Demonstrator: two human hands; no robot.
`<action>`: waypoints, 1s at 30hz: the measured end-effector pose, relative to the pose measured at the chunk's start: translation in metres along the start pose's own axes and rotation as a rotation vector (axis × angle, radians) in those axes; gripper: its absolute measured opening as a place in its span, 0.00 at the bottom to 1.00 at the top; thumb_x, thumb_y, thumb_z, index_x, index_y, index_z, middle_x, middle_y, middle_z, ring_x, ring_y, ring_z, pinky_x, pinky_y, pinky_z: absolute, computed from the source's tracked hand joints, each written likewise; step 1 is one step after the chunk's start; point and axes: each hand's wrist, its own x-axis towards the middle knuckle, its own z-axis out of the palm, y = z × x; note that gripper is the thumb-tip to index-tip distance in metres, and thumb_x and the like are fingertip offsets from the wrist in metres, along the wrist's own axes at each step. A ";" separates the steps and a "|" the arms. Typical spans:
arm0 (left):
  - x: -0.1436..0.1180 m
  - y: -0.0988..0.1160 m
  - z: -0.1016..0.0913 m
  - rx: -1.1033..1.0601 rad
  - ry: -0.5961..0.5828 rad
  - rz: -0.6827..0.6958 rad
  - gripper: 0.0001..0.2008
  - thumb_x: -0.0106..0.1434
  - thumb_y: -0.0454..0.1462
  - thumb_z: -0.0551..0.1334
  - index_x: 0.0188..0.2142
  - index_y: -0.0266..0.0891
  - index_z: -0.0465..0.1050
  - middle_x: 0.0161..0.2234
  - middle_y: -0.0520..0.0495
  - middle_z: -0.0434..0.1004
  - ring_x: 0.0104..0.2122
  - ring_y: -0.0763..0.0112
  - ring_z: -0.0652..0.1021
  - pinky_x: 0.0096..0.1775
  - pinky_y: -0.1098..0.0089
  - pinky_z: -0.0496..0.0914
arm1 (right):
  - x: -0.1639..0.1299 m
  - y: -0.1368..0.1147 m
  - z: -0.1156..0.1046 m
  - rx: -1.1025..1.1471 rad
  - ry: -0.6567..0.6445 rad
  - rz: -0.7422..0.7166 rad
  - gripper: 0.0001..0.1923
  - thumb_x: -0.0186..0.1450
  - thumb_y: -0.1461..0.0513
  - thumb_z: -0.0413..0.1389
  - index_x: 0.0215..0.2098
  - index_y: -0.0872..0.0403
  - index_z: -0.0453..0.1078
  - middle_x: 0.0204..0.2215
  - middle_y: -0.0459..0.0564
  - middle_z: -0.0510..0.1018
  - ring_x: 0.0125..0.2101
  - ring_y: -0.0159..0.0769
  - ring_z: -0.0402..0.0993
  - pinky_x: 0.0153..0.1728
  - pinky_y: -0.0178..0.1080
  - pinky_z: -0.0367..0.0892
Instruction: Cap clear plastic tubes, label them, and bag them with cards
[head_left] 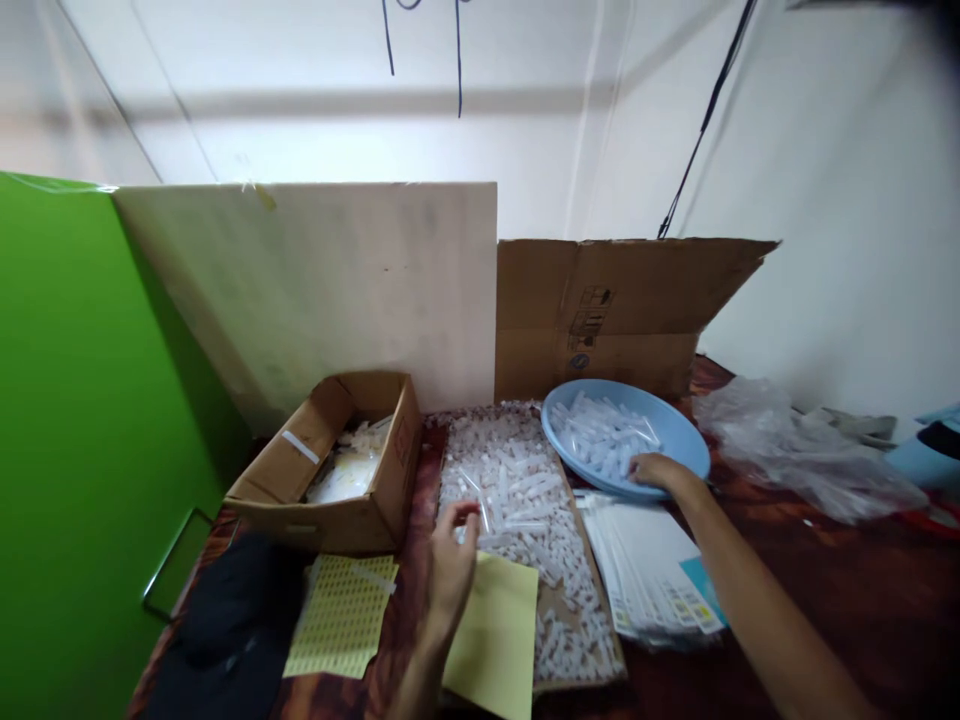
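Note:
My left hand (452,560) is over the tray of small white pieces (559,590), fingers curled together around a clear plastic tube (477,500) that sticks up from the fingertips. Under the wrist lies a yellow sheet (496,630). My right hand (654,470) reaches over the near rim of a light blue basin (686,440). Its fingers are bent down among the clear tubes (600,430) inside, and what they pinch is hidden. More tubes are strewn over the white pieces in the tray.
An open cardboard box (397,480) holds bags and loose pieces. Before it lie a yellow label sheet (341,615) and dark cloth (225,630). Printed white cards (645,570) are stacked below the basin; crumpled plastic (802,450) lies right. Cardboard (600,310) and a white board (337,290) stand behind.

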 end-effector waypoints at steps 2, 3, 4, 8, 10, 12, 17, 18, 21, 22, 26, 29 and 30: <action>-0.022 0.011 0.016 0.151 -0.266 0.134 0.09 0.67 0.36 0.57 0.41 0.40 0.76 0.41 0.44 0.79 0.42 0.62 0.77 0.47 0.65 0.69 | 0.013 0.000 0.009 -0.021 -0.094 -0.007 0.13 0.71 0.57 0.59 0.50 0.57 0.72 0.48 0.52 0.77 0.44 0.40 0.77 0.44 0.46 0.75; -0.032 0.014 0.026 0.234 -0.410 0.182 0.09 0.66 0.35 0.57 0.42 0.40 0.76 0.41 0.45 0.79 0.42 0.63 0.77 0.46 0.66 0.69 | 0.020 -0.003 0.013 -0.021 -0.128 -0.013 0.13 0.71 0.57 0.59 0.50 0.57 0.72 0.48 0.52 0.77 0.44 0.41 0.77 0.45 0.46 0.75; -0.042 0.016 0.037 0.323 -0.556 0.228 0.09 0.65 0.34 0.59 0.43 0.41 0.76 0.42 0.45 0.79 0.42 0.63 0.77 0.45 0.67 0.69 | 0.026 -0.005 0.017 -0.024 -0.154 -0.016 0.14 0.71 0.57 0.58 0.51 0.57 0.72 0.49 0.53 0.77 0.45 0.41 0.77 0.45 0.47 0.75; -0.072 0.004 0.072 0.658 -0.885 0.362 0.13 0.61 0.35 0.65 0.46 0.41 0.75 0.45 0.42 0.78 0.42 0.59 0.77 0.42 0.67 0.68 | 0.041 -0.008 0.020 -0.009 -0.229 -0.002 0.14 0.71 0.57 0.58 0.51 0.57 0.72 0.48 0.52 0.77 0.43 0.41 0.77 0.44 0.46 0.75; -0.079 -0.004 0.081 0.709 -0.880 0.347 0.12 0.61 0.32 0.63 0.45 0.39 0.74 0.44 0.41 0.78 0.41 0.58 0.77 0.41 0.66 0.67 | 0.041 -0.004 0.019 0.016 -0.242 -0.005 0.14 0.71 0.56 0.58 0.50 0.57 0.72 0.46 0.52 0.77 0.42 0.40 0.77 0.43 0.45 0.76; -0.079 -0.010 0.084 0.701 -0.853 0.309 0.09 0.61 0.31 0.62 0.42 0.38 0.75 0.41 0.40 0.79 0.39 0.58 0.78 0.42 0.65 0.67 | 0.037 0.001 0.017 0.049 -0.235 -0.029 0.14 0.71 0.56 0.58 0.49 0.57 0.72 0.45 0.51 0.78 0.41 0.39 0.78 0.42 0.45 0.76; -0.066 -0.013 0.074 0.614 -0.787 0.222 0.06 0.65 0.34 0.62 0.36 0.39 0.80 0.37 0.43 0.84 0.39 0.59 0.81 0.45 0.66 0.68 | 0.025 0.011 0.018 0.104 -0.202 -0.159 0.12 0.71 0.57 0.59 0.47 0.57 0.74 0.47 0.52 0.79 0.46 0.41 0.77 0.48 0.48 0.73; -0.063 -0.012 0.070 0.594 -0.776 0.208 0.08 0.66 0.35 0.61 0.38 0.40 0.80 0.38 0.44 0.84 0.39 0.60 0.82 0.44 0.67 0.69 | 0.024 0.011 0.019 0.104 -0.196 -0.173 0.12 0.71 0.57 0.59 0.47 0.57 0.74 0.47 0.52 0.79 0.46 0.42 0.77 0.48 0.48 0.73; -0.054 -0.005 0.059 0.448 -0.688 0.137 0.13 0.71 0.38 0.56 0.46 0.41 0.79 0.43 0.44 0.84 0.43 0.62 0.82 0.44 0.68 0.71 | 0.021 0.008 0.020 0.099 -0.174 -0.177 0.12 0.71 0.56 0.59 0.45 0.58 0.75 0.44 0.51 0.80 0.44 0.41 0.78 0.47 0.47 0.73; -0.052 -0.002 0.055 0.359 -0.646 0.098 0.14 0.72 0.40 0.55 0.48 0.41 0.78 0.44 0.43 0.84 0.43 0.62 0.82 0.45 0.68 0.72 | 0.020 0.005 0.020 0.099 -0.165 -0.178 0.13 0.71 0.56 0.59 0.44 0.58 0.75 0.43 0.50 0.80 0.42 0.40 0.78 0.46 0.46 0.74; -0.040 0.009 0.041 0.011 -0.479 -0.070 0.13 0.72 0.44 0.57 0.48 0.39 0.73 0.39 0.44 0.84 0.35 0.63 0.82 0.39 0.67 0.73 | 0.011 -0.005 0.004 0.110 -0.077 -0.207 0.11 0.69 0.57 0.61 0.38 0.58 0.75 0.36 0.48 0.80 0.36 0.37 0.78 0.41 0.42 0.73; -0.031 0.014 0.028 -0.096 -0.358 -0.114 0.11 0.66 0.44 0.64 0.39 0.38 0.73 0.33 0.46 0.83 0.31 0.65 0.81 0.36 0.69 0.73 | -0.010 -0.016 -0.016 0.121 0.103 -0.234 0.05 0.66 0.63 0.61 0.37 0.59 0.75 0.34 0.53 0.81 0.38 0.43 0.78 0.41 0.40 0.69; -0.028 0.016 0.024 -0.115 -0.336 -0.124 0.11 0.64 0.44 0.67 0.37 0.38 0.74 0.32 0.46 0.82 0.31 0.64 0.81 0.35 0.69 0.73 | -0.022 -0.022 -0.021 0.126 0.171 -0.247 0.06 0.67 0.64 0.58 0.40 0.59 0.75 0.37 0.56 0.81 0.41 0.45 0.77 0.43 0.40 0.68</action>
